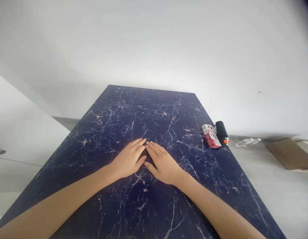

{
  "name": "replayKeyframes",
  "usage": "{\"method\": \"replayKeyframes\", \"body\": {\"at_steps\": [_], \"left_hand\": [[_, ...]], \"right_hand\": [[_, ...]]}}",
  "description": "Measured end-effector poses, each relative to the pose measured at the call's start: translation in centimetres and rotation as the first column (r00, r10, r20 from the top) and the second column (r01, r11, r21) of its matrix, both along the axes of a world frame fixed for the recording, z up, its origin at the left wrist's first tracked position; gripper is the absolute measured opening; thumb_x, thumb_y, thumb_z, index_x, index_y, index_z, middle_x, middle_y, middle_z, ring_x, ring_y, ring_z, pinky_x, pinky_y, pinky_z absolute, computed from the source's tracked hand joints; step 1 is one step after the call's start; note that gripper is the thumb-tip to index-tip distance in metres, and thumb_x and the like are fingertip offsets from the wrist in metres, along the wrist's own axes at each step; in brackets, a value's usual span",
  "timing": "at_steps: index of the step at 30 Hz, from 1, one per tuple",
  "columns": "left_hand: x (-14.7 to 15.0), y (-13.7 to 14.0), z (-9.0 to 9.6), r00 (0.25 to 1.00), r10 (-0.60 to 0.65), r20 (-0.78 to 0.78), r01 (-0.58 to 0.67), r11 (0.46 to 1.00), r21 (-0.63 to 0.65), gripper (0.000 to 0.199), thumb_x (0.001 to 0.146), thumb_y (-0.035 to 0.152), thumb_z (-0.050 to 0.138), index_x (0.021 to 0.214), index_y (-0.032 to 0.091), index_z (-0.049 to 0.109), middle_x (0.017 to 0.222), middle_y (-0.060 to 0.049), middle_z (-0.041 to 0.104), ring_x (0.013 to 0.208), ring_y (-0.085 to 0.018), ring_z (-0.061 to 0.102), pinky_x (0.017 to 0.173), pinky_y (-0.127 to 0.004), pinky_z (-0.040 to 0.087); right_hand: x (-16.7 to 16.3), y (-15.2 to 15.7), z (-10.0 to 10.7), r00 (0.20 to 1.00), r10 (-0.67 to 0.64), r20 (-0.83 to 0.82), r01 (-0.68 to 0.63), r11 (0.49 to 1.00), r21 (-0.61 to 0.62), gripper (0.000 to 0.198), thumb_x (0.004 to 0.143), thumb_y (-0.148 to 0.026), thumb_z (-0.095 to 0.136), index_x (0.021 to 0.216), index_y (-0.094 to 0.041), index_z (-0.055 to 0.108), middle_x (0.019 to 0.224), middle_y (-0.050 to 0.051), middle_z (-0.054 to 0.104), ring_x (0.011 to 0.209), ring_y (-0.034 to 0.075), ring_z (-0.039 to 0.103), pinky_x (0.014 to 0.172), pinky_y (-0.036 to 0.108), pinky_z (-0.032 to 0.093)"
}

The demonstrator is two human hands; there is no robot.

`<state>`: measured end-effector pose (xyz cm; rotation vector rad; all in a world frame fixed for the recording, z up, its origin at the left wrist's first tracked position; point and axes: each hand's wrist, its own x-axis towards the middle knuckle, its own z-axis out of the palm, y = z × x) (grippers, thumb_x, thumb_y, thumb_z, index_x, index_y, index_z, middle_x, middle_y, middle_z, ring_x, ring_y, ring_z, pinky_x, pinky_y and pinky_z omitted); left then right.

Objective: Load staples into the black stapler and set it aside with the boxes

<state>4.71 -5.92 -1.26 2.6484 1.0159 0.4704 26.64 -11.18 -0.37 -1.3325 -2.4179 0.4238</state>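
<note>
My left hand [129,157] lies flat, palm down, on a dark blue marble-patterned table [144,113]. Beside it, my right hand [162,162] rests on the same surface in the same way. The fingertips of both hands come together near the middle of the table, with the thumbs pointing at each other below a small gap. Neither hand holds anything. Off to the right, by the table's edge, are a red and white box [212,136] and a black cylinder [221,133] with an orange part at its near end.
A white wall [154,43] stands behind the table's far edge. To the right, on the floor, are a clear plastic bottle [247,142] and a brown cardboard box [290,153]. A white panel [24,122] with a dark handle is at the left.
</note>
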Motion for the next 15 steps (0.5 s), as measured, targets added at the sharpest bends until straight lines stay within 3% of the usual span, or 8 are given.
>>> {"method": "replayKeyframes", "body": {"at_steps": [15], "left_hand": [[0.34,-0.2,0.1,1.0,-0.001,0.028,0.0,1.0,0.026,0.04,0.105,0.032,0.048,0.141,0.017,0.056,0.159,-0.015,0.049,0.149,-0.034,0.044,0.122,-0.059,0.042]], "right_hand": [[0.05,0.14,-0.76,1.0,-0.013,-0.024,0.014,0.998,0.057,0.056,0.103,-0.021,0.039,0.157,-0.012,0.042,0.162,0.017,0.044,0.153,0.033,0.038,0.124,0.06,0.037]]}}
